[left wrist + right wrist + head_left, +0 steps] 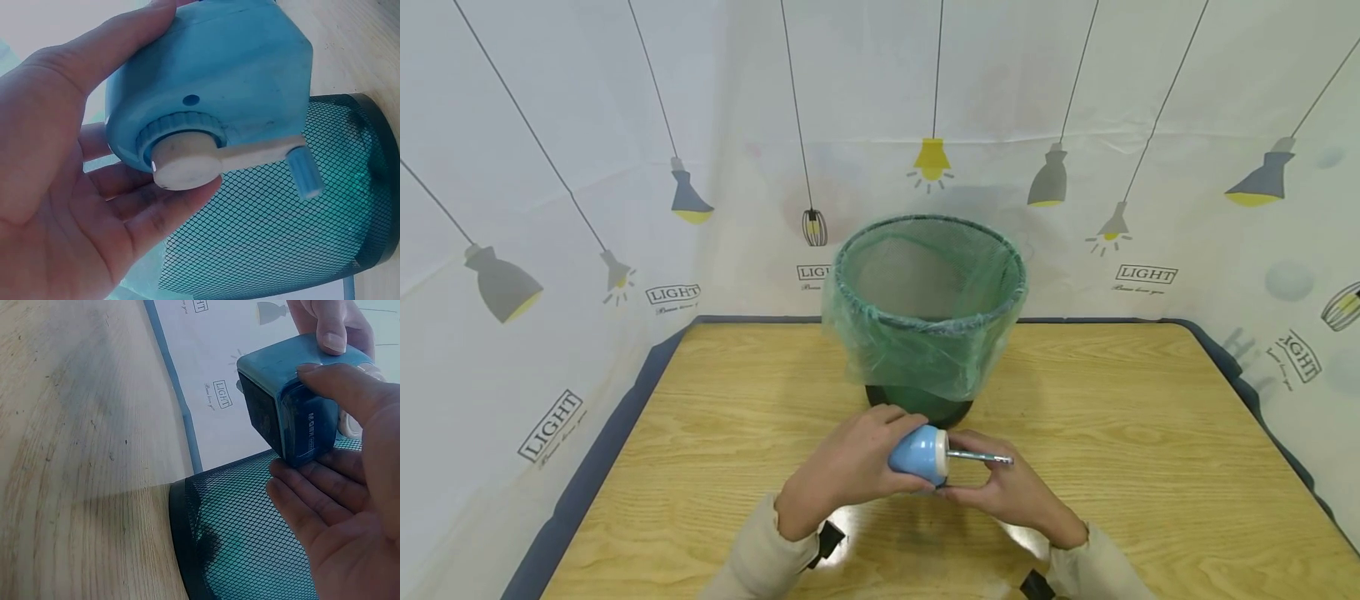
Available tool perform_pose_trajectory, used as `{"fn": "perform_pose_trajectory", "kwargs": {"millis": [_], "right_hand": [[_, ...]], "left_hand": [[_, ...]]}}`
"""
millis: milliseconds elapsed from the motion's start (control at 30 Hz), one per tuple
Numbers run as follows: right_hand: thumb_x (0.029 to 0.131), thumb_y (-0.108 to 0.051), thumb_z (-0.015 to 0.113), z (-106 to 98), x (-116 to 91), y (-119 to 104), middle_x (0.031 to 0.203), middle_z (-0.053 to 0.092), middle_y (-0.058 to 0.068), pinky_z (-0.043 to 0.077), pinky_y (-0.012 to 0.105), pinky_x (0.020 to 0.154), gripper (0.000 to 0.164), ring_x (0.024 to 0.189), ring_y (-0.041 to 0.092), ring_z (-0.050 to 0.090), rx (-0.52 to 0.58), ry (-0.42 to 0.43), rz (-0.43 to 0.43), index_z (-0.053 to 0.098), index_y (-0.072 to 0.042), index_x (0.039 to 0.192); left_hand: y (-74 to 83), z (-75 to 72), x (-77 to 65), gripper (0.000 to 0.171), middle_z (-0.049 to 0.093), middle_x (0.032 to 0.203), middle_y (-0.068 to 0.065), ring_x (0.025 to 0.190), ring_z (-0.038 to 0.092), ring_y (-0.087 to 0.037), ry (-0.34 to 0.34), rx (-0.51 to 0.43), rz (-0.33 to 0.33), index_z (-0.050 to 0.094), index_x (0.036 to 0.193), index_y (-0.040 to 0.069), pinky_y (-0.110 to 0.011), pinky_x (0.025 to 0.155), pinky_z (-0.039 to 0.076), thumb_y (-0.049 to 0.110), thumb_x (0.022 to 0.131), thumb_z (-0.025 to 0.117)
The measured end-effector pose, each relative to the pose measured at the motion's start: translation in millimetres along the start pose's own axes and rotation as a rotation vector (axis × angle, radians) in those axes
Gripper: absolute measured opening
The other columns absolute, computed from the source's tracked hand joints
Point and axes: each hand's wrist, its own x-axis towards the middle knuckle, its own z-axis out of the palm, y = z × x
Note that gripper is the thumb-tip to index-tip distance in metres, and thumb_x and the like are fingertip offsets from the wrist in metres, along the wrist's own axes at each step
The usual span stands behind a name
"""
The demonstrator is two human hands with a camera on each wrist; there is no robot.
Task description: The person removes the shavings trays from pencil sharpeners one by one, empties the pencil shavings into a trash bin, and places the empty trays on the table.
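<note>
A light-blue hand-crank pencil sharpener (917,454) is held up between both hands in front of a mesh bin. My left hand (859,454) grips its body, thumb on one side and fingers curled round the other. In the left wrist view, its white crank (256,154) ends in a blue knob (306,173). My right hand (353,506) holds the dark translucent drawer end (306,428), with the thumb on the body and fingertips at the lower edge. In the head view a thin silvery rod (981,457) sticks out from the white-rimmed end; its kind is unclear.
The green mesh bin (917,404) stands upright just beyond my hands, lined with a thin green plastic bag (925,358) folded over its rim. Underneath is a wood-grain table (715,467). A white lamp-print cloth (865,100) hangs behind and along the sides.
</note>
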Motion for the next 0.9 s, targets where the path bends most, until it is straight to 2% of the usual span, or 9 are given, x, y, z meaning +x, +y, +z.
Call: {"fn": "perform_pose_trajectory", "kwargs": {"millis": [500,900], "right_hand": [[0.083,-0.009,0.080,-4.5,1.2,-6.7,0.127,0.066,0.010,0.057,0.033,0.088,0.058,0.112,0.014,0.064,0.023,-0.004,0.039,0.058,-0.008,0.137],[0.080,-0.006,0.082,-4.3,1.6,-1.6,0.126,0.066,0.013,0.057,0.033,0.088,0.062,0.111,0.015,0.064,0.030,-0.006,0.007,0.057,-0.005,0.136]], "left_hand": [[4.6,0.9,1.5,0.071,0.066,0.116,-0.007,0.098,0.064,-0.018,0.022,0.014,-0.023,0.063,0.130,0.009,-0.029,0.080,0.056,0.048,0.075,0.084],[6.7,3.4,2.5,0.071,0.066,0.113,-0.008,0.097,0.064,-0.018,0.046,0.037,-0.020,0.064,0.128,0.007,-0.029,0.079,0.056,0.047,0.073,0.085]]}}
